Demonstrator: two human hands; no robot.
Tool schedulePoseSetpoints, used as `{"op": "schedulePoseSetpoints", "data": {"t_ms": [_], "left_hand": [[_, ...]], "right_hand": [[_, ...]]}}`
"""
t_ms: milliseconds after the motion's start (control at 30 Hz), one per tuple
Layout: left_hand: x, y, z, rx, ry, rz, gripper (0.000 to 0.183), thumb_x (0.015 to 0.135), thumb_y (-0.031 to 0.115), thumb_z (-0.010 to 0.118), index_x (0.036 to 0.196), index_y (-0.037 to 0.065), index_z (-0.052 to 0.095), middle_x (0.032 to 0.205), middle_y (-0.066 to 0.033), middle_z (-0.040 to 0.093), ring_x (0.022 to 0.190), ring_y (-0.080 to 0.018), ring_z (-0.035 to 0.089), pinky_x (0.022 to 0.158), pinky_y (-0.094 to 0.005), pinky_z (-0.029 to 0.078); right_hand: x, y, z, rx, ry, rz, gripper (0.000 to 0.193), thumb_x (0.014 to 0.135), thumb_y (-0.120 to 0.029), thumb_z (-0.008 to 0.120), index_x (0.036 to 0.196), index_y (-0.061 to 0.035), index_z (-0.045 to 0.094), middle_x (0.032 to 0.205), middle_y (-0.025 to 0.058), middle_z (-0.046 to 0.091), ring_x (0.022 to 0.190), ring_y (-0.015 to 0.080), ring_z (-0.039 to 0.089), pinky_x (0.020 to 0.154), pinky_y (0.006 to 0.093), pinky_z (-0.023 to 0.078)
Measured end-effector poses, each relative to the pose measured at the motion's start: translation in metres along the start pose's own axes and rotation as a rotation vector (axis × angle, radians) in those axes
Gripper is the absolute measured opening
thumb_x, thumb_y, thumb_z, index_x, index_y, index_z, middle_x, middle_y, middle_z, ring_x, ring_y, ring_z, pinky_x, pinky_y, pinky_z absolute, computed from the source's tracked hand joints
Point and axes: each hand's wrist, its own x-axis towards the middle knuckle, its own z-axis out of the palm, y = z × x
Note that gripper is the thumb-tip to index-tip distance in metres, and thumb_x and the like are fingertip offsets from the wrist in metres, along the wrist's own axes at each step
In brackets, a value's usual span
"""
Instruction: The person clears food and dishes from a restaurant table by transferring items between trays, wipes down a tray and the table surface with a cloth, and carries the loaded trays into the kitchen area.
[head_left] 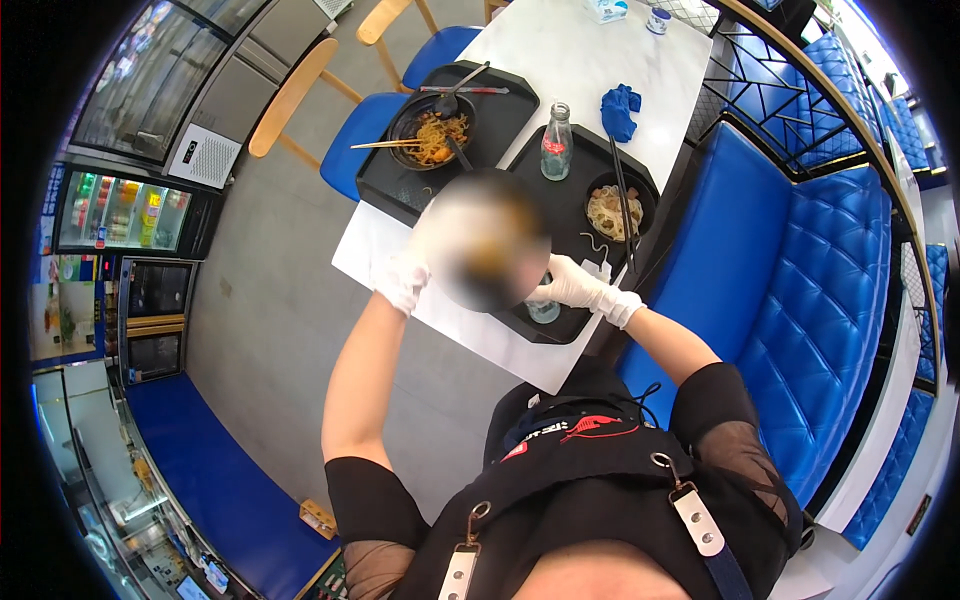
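Both my hands wear white gloves, at the near end of the table. A blurred round patch covers the space between them and hides what is there; dark and yellowish tones show through. My left hand [408, 272] is at the patch's left edge, its fingers lost in the blur. At the other side my right hand [577, 284] curls its fingers inward, and their tips run into the blur. Just under those fingers a clear glass vessel [543, 311] is partly seen on the dark tray [572, 325]. A black bowl of noodles [614, 211] with dark chopsticks [624, 195] stands farther along.
Another dark tray [515, 120] bears a black bowl of noodle leftovers [432, 138], with chopsticks and a spoon. A clear glass bottle [556, 143] stands nearby. Farther off lies a crumpled blue cloth [620, 112]. A blue bench [725, 230] lines the right; wooden-backed blue chairs [365, 135] stand left.
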Motion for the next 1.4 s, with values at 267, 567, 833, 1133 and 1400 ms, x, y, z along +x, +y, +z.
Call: {"op": "schedulePoseSetpoints", "data": {"t_ms": [267,567,833,1133,1400], "left_hand": [[0.000,-0.010,-0.007,-0.093,0.094,-0.130,0.011,0.077,0.009,0.068,0.083,0.000,0.072,0.074,-0.0106,0.067,0.072,-0.0190,0.063,0.072,-0.0301,0.049],[-0.032,-0.078,0.013,-0.243,0.254,-0.262,0.014,0.074,0.006,0.070,0.086,-0.001,0.072,0.075,-0.0093,0.069,0.071,-0.0155,0.062,0.069,-0.0289,0.049],[-0.051,-0.137,0.044,-0.364,0.322,-0.323,0.016,0.074,0.009,0.069,0.087,0.000,0.072,0.078,-0.0105,0.070,0.073,-0.0167,0.063,0.072,-0.0295,0.049],[-0.066,-0.147,0.051,-0.358,0.325,-0.307,0.013,0.076,0.010,0.070,0.086,0.001,0.072,0.082,-0.0140,0.070,0.076,-0.0238,0.066,0.074,-0.0324,0.051],[-0.071,-0.147,0.052,-0.366,0.317,-0.295,0.014,0.077,0.010,0.070,0.087,0.000,0.071,0.079,-0.0119,0.070,0.073,-0.0192,0.065,0.072,-0.0307,0.050]], "right_hand": [[-0.013,-0.037,-0.021,-0.175,-0.044,0.145,0.043,0.073,-0.030,0.074,0.100,-0.0007,0.058,0.087,0.0095,0.063,0.082,0.0169,0.059,0.078,0.0315,0.048],[-0.007,-0.090,-0.060,-0.770,-0.252,0.403,0.048,0.066,-0.038,0.069,0.090,0.0031,0.064,0.081,0.0208,0.066,0.079,0.0332,0.065,0.075,0.0388,0.050],[0.039,-0.115,-0.031,-1.027,-0.497,0.569,0.046,0.068,-0.038,0.066,0.088,0.0035,0.067,0.079,0.0201,0.067,0.076,0.0320,0.067,0.073,0.0376,0.052],[0.064,-0.137,-0.009,-1.124,-0.602,0.680,0.046,0.067,-0.039,0.068,0.085,0.0033,0.069,0.076,0.0169,0.067,0.073,0.0281,0.067,0.069,0.0356,0.052],[0.070,-0.155,-0.003,-1.146,-0.639,0.708,0.045,0.068,-0.038,0.068,0.082,0.0047,0.069,0.072,0.0163,0.066,0.069,0.0272,0.066,0.065,0.0352,0.051]]}}
